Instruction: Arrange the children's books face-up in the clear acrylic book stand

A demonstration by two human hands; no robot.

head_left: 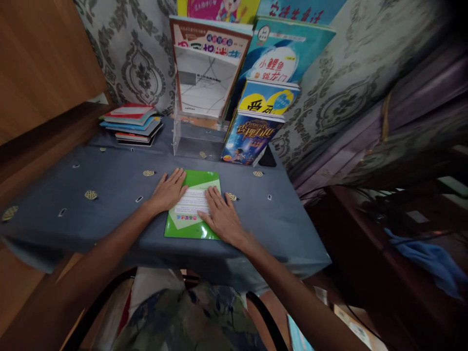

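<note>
A thin green book (193, 231) lies flat near the front edge of the table, its pale panel of printed text facing up. My left hand (169, 191) rests on the book's left edge, fingers stretched out and pointing away from me. Across the right side of the cover lies my right hand (222, 214), palm down, with the fingers extended and the thumb spread toward the middle. Neither hand grips anything. Parts of both side edges of the book are hidden under the hands.
Behind the book stands a clear acrylic rack (199, 144) with several picture books, a dark blue book (252, 139) in front on its right. A stack of books (131, 124) sits at the back left. A dark phone-like object (268, 157) lies behind the rack's right side. Patterned cloth (142, 73) hangs behind.
</note>
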